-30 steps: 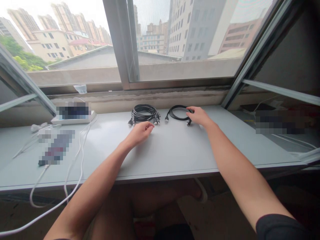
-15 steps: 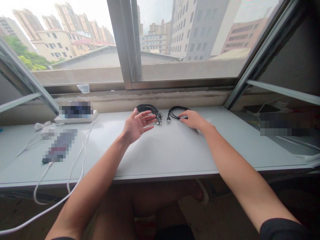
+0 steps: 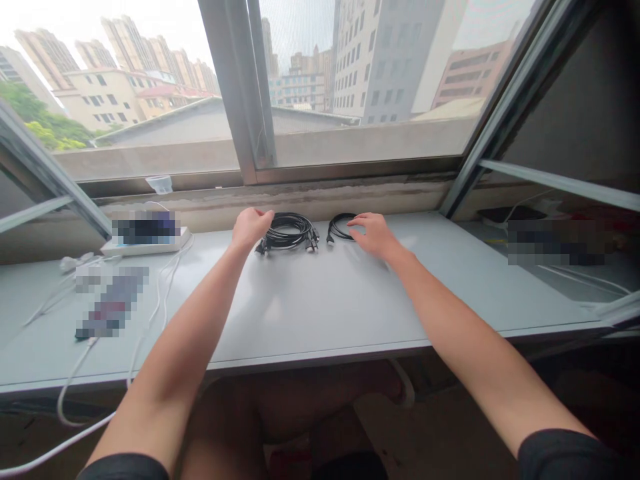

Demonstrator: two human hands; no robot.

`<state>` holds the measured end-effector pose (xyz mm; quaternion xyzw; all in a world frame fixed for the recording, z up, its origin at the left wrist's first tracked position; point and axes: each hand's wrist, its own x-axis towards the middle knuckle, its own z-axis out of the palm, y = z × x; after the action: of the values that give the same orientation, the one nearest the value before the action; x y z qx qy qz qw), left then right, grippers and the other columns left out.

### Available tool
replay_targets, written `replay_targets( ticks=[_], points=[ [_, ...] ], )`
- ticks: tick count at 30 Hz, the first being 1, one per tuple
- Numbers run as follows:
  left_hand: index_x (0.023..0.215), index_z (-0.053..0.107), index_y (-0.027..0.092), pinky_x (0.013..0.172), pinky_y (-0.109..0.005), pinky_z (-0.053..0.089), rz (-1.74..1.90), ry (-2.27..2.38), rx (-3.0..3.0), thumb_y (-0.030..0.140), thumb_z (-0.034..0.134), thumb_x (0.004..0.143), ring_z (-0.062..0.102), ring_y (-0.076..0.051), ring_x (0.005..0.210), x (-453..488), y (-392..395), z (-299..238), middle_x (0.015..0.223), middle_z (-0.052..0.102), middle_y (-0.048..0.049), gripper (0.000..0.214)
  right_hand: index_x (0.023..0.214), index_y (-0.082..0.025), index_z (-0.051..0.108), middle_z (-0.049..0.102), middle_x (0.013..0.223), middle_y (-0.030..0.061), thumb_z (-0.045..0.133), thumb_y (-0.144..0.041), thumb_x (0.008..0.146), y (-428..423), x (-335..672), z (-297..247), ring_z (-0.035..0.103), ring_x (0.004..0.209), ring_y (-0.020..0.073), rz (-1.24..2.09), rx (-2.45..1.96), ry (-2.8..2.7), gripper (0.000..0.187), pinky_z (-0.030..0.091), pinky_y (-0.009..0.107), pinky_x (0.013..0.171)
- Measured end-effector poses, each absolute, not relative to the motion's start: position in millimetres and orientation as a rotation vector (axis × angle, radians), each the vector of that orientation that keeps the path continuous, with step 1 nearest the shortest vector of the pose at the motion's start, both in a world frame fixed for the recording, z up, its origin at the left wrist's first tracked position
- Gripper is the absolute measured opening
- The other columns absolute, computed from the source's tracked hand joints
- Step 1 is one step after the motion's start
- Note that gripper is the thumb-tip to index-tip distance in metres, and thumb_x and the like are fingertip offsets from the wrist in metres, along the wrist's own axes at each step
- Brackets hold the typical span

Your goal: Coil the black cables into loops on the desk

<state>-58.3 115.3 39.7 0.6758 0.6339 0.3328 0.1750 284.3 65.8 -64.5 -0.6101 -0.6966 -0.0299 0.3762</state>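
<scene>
A large coil of black cable (image 3: 293, 230) with several plugs at its front edge lies at the back of the table. My left hand (image 3: 250, 228) is at the coil's left rim. Its fingers are curled in, and their tips reach the upper left edge of the loops. What lies between them is hidden. To the right lies a smaller coil of black cable (image 3: 336, 230) with a plug at its left end. My right hand (image 3: 374, 235) is over that coil's right side, thumb and fingers apart, and hides part of the loop.
At the left, a white power strip (image 3: 145, 247) has a blurred dark object on it. A blurred phone-like object (image 3: 114, 300) lies in front, joined to a white cable (image 3: 75, 443) hanging over the table edge. The window frame (image 3: 250, 177) rises behind the table (image 3: 325, 307).
My left hand has gone from spread, palm up, in front of the large coil to curled at its left side. My right hand stays by the small coil. The view has shifted slightly.
</scene>
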Motion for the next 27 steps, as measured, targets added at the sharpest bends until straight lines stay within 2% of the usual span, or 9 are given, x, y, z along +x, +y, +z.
replay_targets(
  ticks=[3,6,10,14,17,21,23,27],
  points=[
    [0.083,0.07,0.018,0.095,-0.05,0.052,0.589,1.991,2.047,0.041,0.076,0.071,0.068,-0.044,0.115,-52.2,132.0,42.0,0.105,0.075,-0.0241,0.027,0.113,-0.019,0.083,0.071,0.127,0.0141,0.063,-0.032,0.092,63.4,280.5,-63.6,0.056,0.13,0.0321,-0.066,-1.558,-1.774,0.031,0.04,0.045,0.116],
    [0.086,0.069,0.02,0.098,-0.052,0.051,0.561,1.981,2.049,0.028,0.08,0.063,0.065,-0.046,0.123,-46.9,135.2,40.2,0.106,0.074,-0.0245,0.027,0.11,-0.019,0.083,0.071,0.126,0.0136,0.063,-0.031,0.092,61.7,278.1,-62.9,0.057,0.128,0.0312,-0.047,-1.546,-1.777,0.03,0.04,0.045,0.116],
    [0.096,0.07,0.021,0.104,-0.054,0.049,0.833,1.81,2.043,0.03,0.078,0.069,0.06,-0.045,0.132,-42.1,129.4,36.6,0.111,0.073,-0.0244,0.03,0.108,-0.019,0.083,0.071,0.125,0.0137,0.063,-0.031,0.091,58.6,274.5,-58.5,0.057,0.128,0.0317,-0.049,-1.525,-1.759,0.028,0.04,0.047,0.117],
    [0.095,0.07,0.019,0.101,-0.054,0.049,0.86,1.913,2.007,0.03,0.069,0.08,0.065,-0.044,0.124,-38.1,118.5,37.4,0.113,0.073,-0.0253,0.018,0.102,-0.02,0.081,0.073,0.123,0.0127,0.063,-0.028,0.09,51.3,265.0,-45.3,0.059,0.126,0.0307,0.005,-1.446,-1.683,0.023,0.04,0.049,0.118],
    [0.094,0.069,0.018,0.1,-0.052,0.05,0.926,1.86,2.049,0.027,0.057,0.09,0.067,-0.04,0.118,-37.6,106.3,39.6,0.113,0.072,-0.0246,0.016,0.107,-0.019,0.078,0.075,0.119,0.0118,0.064,-0.031,0.092,43.8,251.8,-34.1,0.066,0.114,0.0277,0.293,-1.337,-1.552,0.024,0.05,0.048,0.109],
    [0.099,0.065,0.019,0.097,-0.042,0.053,1.245,1.596,2.048,0.021,0.054,0.094,0.069,-0.029,0.107,-42.4,86.2,37.5,0.106,0.073,-0.0157,0.013,0.128,-0.023,0.069,0.071,0.123,0.011,0.077,-0.036,0.087,32.5,229.9,-26.7,0.072,0.102,0.0242,0.969,-1.114,-1.404,0.044,0.062,0.045,0.091],
    [0.099,0.064,0.019,0.088,-0.036,0.056,1.373,1.464,1.962,0.019,0.055,0.093,0.07,-0.024,0.095,-45.7,76.4,32.4,0.102,0.072,-0.0119,0.011,0.13,-0.025,0.067,0.07,0.125,0.0101,0.085,-0.032,0.08,26.2,220.7,-24.5,0.073,0.099,0.0224,1.189,-1.031,-1.35,0.053,0.063,0.046,0.093],
    [0.101,0.065,0.018,0.065,-0.029,0.057,1.421,1.31,1.636,0.022,0.063,0.091,0.066,-0.015,0.067,-48.2,61.2,15.0,0.098,0.069,-0.0066,0.011,0.124,-0.023,0.071,0.073,0.124,0.0101,0.092,-0.025,0.074,13.8,211.6,-16.0,0.074,0.105,0.0225,1.435,-0.915,-1.323,0.054,0.058,0.047,0.105]
  ],
)
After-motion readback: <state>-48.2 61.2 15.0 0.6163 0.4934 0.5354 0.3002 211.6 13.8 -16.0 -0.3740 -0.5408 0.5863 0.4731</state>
